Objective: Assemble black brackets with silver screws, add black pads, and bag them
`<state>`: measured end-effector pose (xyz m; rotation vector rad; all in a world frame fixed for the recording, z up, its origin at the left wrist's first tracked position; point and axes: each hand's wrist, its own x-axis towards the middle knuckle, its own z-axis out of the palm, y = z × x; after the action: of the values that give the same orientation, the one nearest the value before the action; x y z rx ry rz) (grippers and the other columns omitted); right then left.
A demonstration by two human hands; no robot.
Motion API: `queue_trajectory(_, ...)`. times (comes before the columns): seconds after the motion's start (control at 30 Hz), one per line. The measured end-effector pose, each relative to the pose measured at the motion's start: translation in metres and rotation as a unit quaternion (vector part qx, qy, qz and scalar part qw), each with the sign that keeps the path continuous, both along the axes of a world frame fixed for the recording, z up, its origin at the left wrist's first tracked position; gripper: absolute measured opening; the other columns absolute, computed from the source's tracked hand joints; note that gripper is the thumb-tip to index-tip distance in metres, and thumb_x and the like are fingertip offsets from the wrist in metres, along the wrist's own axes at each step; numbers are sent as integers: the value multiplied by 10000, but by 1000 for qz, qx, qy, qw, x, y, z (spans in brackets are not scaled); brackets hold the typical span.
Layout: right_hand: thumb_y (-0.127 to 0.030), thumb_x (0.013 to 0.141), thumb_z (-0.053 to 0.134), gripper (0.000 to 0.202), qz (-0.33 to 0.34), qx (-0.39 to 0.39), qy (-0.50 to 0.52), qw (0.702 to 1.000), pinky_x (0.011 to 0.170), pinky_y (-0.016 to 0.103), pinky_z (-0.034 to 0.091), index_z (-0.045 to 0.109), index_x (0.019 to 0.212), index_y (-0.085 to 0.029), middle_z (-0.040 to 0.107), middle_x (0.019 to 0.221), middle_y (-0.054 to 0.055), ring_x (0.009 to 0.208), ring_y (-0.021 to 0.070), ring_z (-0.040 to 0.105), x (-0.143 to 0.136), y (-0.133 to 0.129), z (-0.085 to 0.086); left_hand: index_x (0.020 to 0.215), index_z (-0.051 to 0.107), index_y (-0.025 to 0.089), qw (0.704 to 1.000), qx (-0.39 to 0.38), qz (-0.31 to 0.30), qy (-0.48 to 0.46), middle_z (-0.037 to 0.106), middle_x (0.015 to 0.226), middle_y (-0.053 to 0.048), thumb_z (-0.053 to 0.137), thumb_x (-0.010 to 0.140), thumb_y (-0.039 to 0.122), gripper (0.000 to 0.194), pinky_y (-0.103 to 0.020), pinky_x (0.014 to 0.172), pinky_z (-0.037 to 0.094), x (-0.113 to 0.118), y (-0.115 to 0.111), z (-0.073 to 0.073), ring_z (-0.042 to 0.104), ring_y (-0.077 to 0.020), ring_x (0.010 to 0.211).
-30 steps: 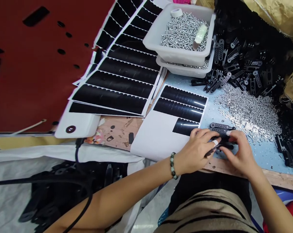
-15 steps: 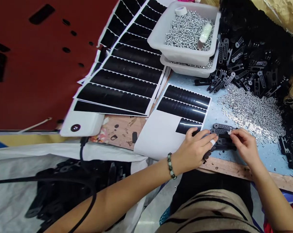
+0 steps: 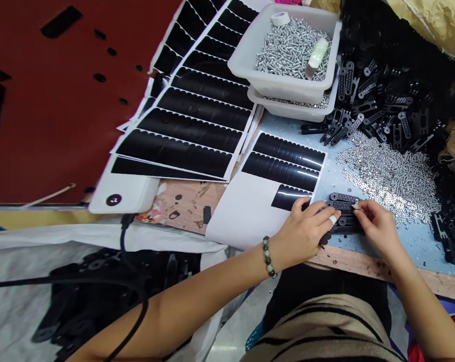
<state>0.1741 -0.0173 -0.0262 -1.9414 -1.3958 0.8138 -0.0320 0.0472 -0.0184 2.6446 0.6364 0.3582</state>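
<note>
Hands work small stack of black perforated strips (image 3: 344,203) on blue mat (image 3: 419,241) beside sticker sheet (image 3: 250,206). Left hand (image 3: 306,231) presses stack flat; right hand (image 3: 376,226) pinches strip end. Step: aligning strips; next likely needs steady fingertip grip.

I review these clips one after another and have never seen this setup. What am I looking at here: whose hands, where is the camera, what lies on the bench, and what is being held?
There is no machine: a person works with bare hands, filmed by a camera on their head looking down, so the arms enter from below. The left hand, with a bead bracelet on its wrist, and the right hand both rest on a small row of black perforated strips at the near edge of the light blue bench top; exactly what the fingers pinch is hidden. Beside them lies a sheet of black stickers, with more sheets fanned out to the left. Behind are a loose pile of silver screws, two stacked white tubs of screws, and a heap of black parts.
</note>
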Motion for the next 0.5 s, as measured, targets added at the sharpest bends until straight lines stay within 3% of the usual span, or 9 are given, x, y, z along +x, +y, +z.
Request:
queue_trajectory(0.13, -375, 822, 534, 200, -18, -9, 54, 998, 536, 269, 430, 620, 818, -194, 607, 685, 11, 566, 143, 535, 2, -1, -2, 1245, 536, 144, 1000, 20, -2, -2, 619, 1219, -91, 510, 771, 107, 476, -485, 1019, 222, 1, -1, 0, 485, -259, 1129)
queue_trajectory(0.37, -298, 831, 523, 121, 27, -1, -96, 995, 606, 286, 423, 584, 784, -205, 602, 683, 11, 609, 159, 551, -1, 4, 6, 1252, 527, 151, 1000, 16, -1, 3, 617, 1219, -92, 529, 768, 109, 486, -483, 1016, 228, 2, -1, -2, 484, -260, 1136)
queue_trajectory(0.5, -340, 821, 575, 149, 28, -10, -156, 987, 569, 288, 411, 535, 872, -206, 578, 717, 10, 596, 163, 533, 2, 4, 12, 1172, 587, 168, 999, -42, 15, -28, 624, 1187, -85, 506, 823, 142, 359, -495, 994, 257, 3, 3, 4, 482, -263, 1128)
